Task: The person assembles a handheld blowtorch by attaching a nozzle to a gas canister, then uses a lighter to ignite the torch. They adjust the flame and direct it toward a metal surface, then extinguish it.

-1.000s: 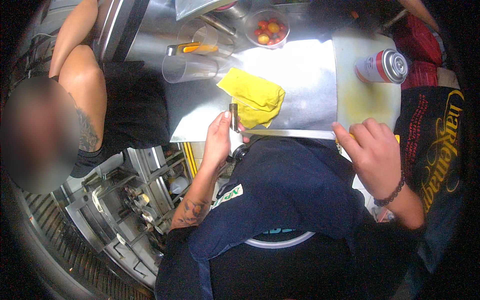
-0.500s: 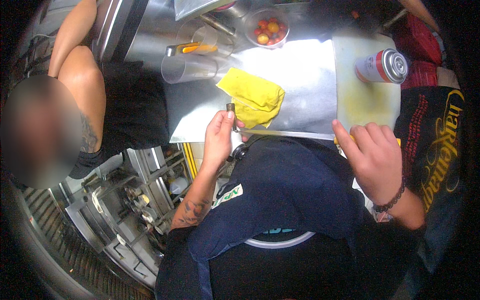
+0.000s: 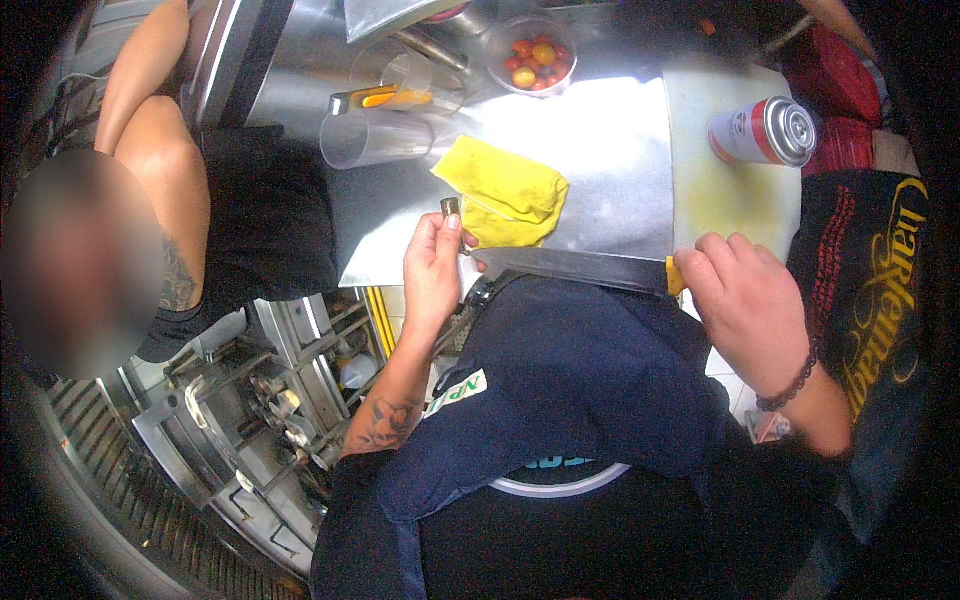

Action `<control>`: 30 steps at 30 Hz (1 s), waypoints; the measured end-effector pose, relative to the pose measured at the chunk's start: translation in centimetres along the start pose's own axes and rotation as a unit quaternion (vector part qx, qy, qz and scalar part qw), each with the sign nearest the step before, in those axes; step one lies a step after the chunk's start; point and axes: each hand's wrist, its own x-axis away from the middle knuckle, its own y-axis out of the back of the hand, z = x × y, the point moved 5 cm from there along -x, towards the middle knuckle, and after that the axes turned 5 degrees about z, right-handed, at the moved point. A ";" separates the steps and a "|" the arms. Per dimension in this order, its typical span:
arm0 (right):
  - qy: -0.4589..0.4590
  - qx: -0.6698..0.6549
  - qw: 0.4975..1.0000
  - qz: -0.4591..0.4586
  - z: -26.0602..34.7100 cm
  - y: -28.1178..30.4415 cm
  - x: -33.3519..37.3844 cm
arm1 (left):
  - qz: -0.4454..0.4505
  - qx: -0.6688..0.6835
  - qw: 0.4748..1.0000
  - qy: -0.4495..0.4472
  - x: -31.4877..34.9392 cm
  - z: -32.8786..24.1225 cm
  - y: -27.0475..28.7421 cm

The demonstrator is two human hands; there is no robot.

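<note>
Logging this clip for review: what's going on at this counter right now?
A person stands at a steel counter. Their left hand pinches a small dark cylindrical piece beside a crumpled yellow cloth. Their right hand grips the yellow handle of a long steel knife lying along the counter's near edge. A clear bowl of cherry tomatoes and a red-and-white can sit further back.

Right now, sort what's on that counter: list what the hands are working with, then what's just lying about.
In hand:
- long knife, its yellow handle gripped by the right hand
- small dark piece pinched in the left hand fingers

Lying about:
- yellow cloth
- clear plastic cup on its side
- bowl of small tomatoes
- red and white can
- peeler
</note>
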 end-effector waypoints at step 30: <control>-0.021 -0.171 0.985 0.003 -1.1 -2.4 1.1 | -0.012 -0.012 0.998 -0.064 -0.3 -0.2 0.3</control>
